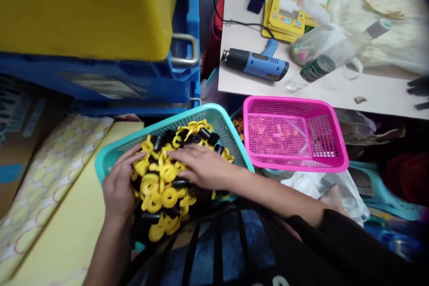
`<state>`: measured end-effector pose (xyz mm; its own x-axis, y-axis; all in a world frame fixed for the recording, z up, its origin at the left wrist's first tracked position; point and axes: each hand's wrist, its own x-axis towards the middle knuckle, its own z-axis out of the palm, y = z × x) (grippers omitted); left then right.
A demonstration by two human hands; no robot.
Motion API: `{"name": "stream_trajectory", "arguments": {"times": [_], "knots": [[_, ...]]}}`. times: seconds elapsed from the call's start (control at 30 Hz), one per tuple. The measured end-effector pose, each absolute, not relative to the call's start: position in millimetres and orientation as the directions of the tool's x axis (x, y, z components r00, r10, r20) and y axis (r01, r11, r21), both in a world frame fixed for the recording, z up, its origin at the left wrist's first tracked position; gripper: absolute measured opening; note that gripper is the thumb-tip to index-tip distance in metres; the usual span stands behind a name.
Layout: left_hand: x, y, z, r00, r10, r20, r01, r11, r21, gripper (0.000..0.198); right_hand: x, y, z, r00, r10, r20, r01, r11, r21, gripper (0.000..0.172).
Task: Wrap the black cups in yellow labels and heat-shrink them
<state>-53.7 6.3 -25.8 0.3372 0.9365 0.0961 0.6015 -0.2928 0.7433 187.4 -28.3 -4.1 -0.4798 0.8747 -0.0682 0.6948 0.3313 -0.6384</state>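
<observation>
Yellow plastic looped pieces [169,197] under right hand [204,167], fingers parted; left hand [119,185] curved at heap's edge, grip unclear. Black plastic cylinders [204,133] mixed in, all inside turquoise mesh basket [107,156]. Beyond: magenta rectangular basket [295,166], blue-and-black heat gun [256,63] on white bench [385,94].

Head view, forward and down — seemingly close.

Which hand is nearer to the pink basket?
Right. The right hand is on the yellow and black pieces in the teal basket, left of the pink basket; the left hand is farther off, at their left edge.
</observation>
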Motion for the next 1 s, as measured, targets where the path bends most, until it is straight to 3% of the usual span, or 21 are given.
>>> {"name": "stream_trajectory", "arguments": {"times": [0.1,0.2,0.3,0.47,0.67,0.8,0.9,1.0], "knots": [[-63.4,-3.9,-5.6,0.388,0.911,0.140,0.548,-0.350,0.759,0.028,224.4,-41.4,7.8,-0.495,0.868,-0.042,0.712,0.378,-0.592,0.048],[-82.4,-35.9,-2.8,0.595,0.792,0.138,0.590,-0.547,0.593,0.031,239.6,-67.1,8.5,-0.648,0.762,0.005,0.618,0.530,-0.580,0.041],[-88.7,-70.2,-15.0,0.764,0.640,0.083,0.539,-0.703,0.464,0.041,233.2,-86.3,-6.3,-0.740,0.670,-0.047,0.578,0.599,-0.554,0.041],[-61.1,-68.5,-32.5,0.817,0.574,0.060,0.531,-0.788,0.312,0.051,221.9,-65.9,-32.7,-0.759,0.647,-0.076,0.600,0.649,-0.468,0.041],[-31.3,-26.1,-21.3,0.830,0.557,0.030,0.517,-0.788,0.335,0.042,249.5,-39.9,-20.8,-0.708,0.704,-0.056,0.662,0.633,-0.402,0.040],[-32.1,-11.8,-22.1,0.866,0.499,0.039,0.439,-0.794,0.421,0.037,244.6,-53.8,-8.7,-0.652,0.755,0.076,0.687,0.629,-0.363,0.049],[-37.2,-4.6,-24.6,0.872,0.479,0.101,0.386,-0.800,0.458,0.031,214.0,-68.0,-11.5,-0.810,0.562,0.166,0.510,0.815,-0.274,0.034],[-42.5,-5.8,-21.2,0.844,0.481,0.237,0.338,-0.820,0.462,0.028,186.6,-73.4,-25.4,-0.940,0.316,0.128,0.284,0.933,-0.223,0.031]]}}
